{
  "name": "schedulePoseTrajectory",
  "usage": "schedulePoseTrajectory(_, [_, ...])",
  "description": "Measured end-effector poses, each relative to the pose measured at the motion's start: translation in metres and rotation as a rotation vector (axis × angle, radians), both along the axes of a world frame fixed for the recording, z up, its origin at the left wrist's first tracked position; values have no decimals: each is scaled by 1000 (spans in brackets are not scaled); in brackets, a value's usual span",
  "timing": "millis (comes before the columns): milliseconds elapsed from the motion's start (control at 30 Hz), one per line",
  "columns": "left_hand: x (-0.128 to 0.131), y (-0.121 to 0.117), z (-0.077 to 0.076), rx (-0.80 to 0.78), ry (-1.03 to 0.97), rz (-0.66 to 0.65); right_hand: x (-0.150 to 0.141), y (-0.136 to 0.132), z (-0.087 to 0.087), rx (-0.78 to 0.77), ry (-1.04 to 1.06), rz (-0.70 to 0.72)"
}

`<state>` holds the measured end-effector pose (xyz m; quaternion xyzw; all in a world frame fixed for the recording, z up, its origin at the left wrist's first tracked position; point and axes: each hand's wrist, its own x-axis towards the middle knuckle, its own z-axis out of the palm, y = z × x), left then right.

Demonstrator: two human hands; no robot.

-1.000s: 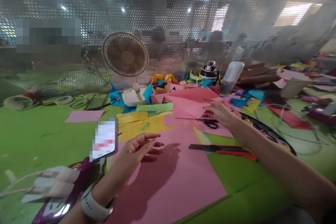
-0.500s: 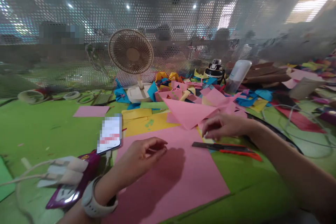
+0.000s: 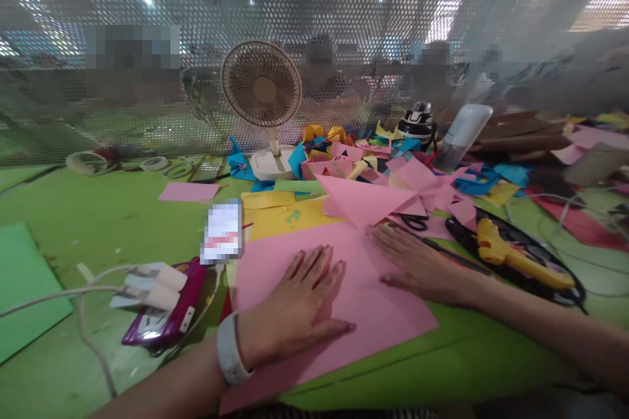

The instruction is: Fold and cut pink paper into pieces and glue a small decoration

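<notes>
A large pink sheet of paper [image 3: 388,314] lies in front of me, partly over yellow paper [image 3: 268,228]. My left hand [image 3: 302,304] rests flat on the middle of the sheet, fingers spread. Near the sheet's upper right edge, my right hand [image 3: 417,265] also lies flat with its fingers stretched out. Partly covered by that hand and forearm is a utility knife [image 3: 455,254] with a dark and orange body. Just beyond my right hand are the black handles of scissors [image 3: 415,221] and a folded pink paper piece [image 3: 366,200].
A phone [image 3: 222,230] and a purple power strip [image 3: 189,301] with plugged chargers lie at left. A yellow glue gun [image 3: 521,255] sits on a black tray [image 3: 577,294] at right. Behind stand a fan [image 3: 264,88], a pile of paper scraps [image 3: 339,163] and a bottle [image 3: 462,137].
Both hands have come down from above the sheet and now lie flat on it with fingers stretched. The view has shifted, bringing the glue gun into sight.
</notes>
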<state>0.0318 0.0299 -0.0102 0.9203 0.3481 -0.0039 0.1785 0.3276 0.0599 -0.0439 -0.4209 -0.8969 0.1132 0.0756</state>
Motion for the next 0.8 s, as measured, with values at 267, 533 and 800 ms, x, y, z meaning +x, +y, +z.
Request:
schedulePoseTrajectory(267, [-1, 2, 6, -62, -33, -43, -3, -46, 27, -187, -5, 401])
schedulePoseTrajectory(533, [3, -2, 14, -105, -136, -70, -3, -68, 4, 77, 37, 353])
schedulePoseTrajectory(800, [12, -18, 33, -37, -340, -246, 2, -72, 43, 254, 125, 185])
